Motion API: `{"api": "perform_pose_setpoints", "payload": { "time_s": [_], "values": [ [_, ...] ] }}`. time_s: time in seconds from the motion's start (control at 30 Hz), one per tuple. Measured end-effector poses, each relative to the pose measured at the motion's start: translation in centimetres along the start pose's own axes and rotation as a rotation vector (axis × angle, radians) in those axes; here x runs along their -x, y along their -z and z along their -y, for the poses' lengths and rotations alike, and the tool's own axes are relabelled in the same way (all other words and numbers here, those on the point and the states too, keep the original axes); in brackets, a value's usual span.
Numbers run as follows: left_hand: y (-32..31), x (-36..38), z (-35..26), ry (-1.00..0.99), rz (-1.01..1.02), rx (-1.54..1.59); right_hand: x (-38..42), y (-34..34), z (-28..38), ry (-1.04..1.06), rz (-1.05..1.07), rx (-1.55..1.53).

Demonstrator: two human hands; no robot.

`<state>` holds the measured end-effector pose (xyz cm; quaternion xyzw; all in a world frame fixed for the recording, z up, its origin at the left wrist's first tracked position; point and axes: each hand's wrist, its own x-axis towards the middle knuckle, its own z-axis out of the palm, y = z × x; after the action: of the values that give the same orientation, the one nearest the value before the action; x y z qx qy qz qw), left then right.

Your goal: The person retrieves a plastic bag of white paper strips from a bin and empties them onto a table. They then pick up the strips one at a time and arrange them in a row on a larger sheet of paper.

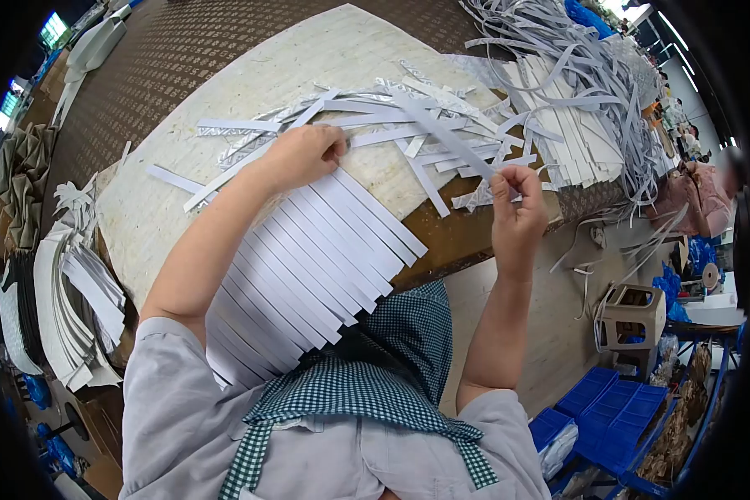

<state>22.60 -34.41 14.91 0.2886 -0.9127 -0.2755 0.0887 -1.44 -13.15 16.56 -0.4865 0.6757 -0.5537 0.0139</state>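
My right hand pinches the near end of a pale grey-white strip between thumb and fingertips. The strip slants away to the upper left, over a loose pile of similar strips, some with a shiny silvery face. My left hand is closed, fingers curled inward, at the far end of a row of flat white strips. Whatever its fingers hold, if anything, is hidden. Side by side, those strips hang over the table edge toward the green checked apron.
A pale board covers part of the patterned table. More white strips and tangled long bands lie at the back right. Stacked pieces hang at the left. A stool, blue crates and another person are to the right.
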Motion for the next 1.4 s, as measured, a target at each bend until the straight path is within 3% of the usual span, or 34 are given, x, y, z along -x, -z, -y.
{"api": "perform_pose_setpoints", "payload": {
  "time_s": [0.07, 0.17, 0.2, 0.4, 0.6, 0.87, 1.4],
  "values": [
    [0.8, -0.1, 0.2, 0.008, -0.016, 0.067, 1.0, -0.8, 0.3, -0.061, 0.053, -0.115],
    [1.1, -0.1, -0.4, 0.002, -0.132, 0.412, 2.3, -2.3, -0.3, -0.103, 0.106, -0.213],
    [1.6, 0.2, -1.7, 0.068, -0.072, 0.606, 2.7, -2.7, -0.3, -0.154, 0.114, -0.223],
    [1.7, 0.3, -2.0, 0.139, -0.095, 0.838, 4.1, -3.8, -0.3, -0.263, 0.083, -0.232],
    [1.0, -0.7, -0.5, 0.234, -0.017, 0.611, 5.7, -4.7, 0.2, -0.344, 0.094, -0.198],
    [-0.8, -2.5, 2.1, 0.022, 0.0, 0.306, 6.3, -4.9, 0.5, -0.332, 0.113, -0.14],
    [0.5, -3.0, -0.6, 0.016, 0.103, -0.044, 6.7, -4.8, 0.2, -0.275, 0.253, -0.013]
  ]
}}
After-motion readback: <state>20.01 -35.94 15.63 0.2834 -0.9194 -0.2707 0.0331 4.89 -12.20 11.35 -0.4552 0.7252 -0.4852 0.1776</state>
